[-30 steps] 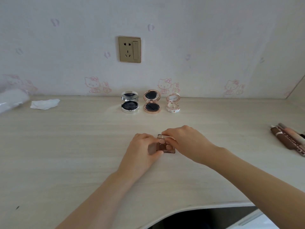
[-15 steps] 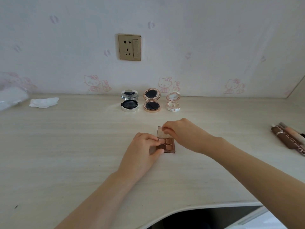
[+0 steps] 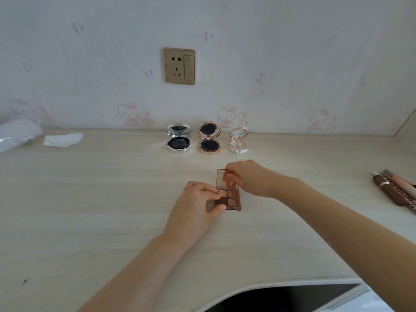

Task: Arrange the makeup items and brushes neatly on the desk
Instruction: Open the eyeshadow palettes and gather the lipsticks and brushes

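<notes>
Blur hides most detail at the edges: a pale roll [image 3: 18, 136] at far left is cut off by the frame, and the brushes [image 3: 396, 188], well to the right of the right hand, run out of view so their far ends cannot be seen. Part of the eyeshadow palette [image 3: 231, 199] is covered by the left hand's fingertips, and the right hand's fingers show only dimly through the tinted lid [image 3: 222, 179].

The left hand [image 3: 195, 206] has its fingers curled over the palette's left side, pinching the base against the surface [image 3: 90, 199]. The right hand [image 3: 247, 176] pinches the top edge of the lid between thumb and fingers, holding it nearly upright.

Half a second ago the lid leaned lower; it has been lifted further, and a second ago it was still almost closed under both hands.

Beyond the fingers, near the wall, three open compacts stand in a row: a silver compact [image 3: 179, 140], a rose-gold compact [image 3: 209, 140] and a small pink compact [image 3: 238, 140]. A crumpled tissue [image 3: 63, 140] lies far to the left of the left hand.
</notes>
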Motion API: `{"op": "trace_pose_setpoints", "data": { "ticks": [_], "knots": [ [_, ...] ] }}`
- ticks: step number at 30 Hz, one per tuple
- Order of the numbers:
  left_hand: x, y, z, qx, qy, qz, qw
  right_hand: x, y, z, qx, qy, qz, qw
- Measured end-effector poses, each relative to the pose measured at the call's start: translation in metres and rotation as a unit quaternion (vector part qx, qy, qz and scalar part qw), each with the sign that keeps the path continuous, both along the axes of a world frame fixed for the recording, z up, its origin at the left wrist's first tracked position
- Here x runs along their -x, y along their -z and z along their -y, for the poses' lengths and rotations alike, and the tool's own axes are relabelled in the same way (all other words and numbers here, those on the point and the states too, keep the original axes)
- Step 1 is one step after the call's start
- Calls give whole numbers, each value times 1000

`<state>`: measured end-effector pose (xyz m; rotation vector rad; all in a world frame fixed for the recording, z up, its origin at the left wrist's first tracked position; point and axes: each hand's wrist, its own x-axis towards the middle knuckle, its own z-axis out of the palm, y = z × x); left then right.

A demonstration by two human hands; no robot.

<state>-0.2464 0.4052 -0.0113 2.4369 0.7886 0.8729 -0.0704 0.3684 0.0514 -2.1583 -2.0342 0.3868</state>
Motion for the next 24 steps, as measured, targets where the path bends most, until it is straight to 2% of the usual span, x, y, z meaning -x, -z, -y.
{"op": "trace_pose_setpoints", "data": {
  "ticks": [7, 15, 20, 24],
  "knots": [
    [-1, 0, -1, 1, -1, 2, 1000, -2, 6, -3, -16, 12, 0, 1000],
    [-1, 0, 0, 3, 2, 3, 1000, -8, 12, -3, -9, 28, -50, 998],
    [-1, 0, 0, 10, 1, 6, 1000, -10, 21, 4, -56, 27, -50, 997],
    [-1, 0, 0, 8, 2, 2, 1000, -8, 21, 3, -53, 30, -51, 997]
  ]
}}
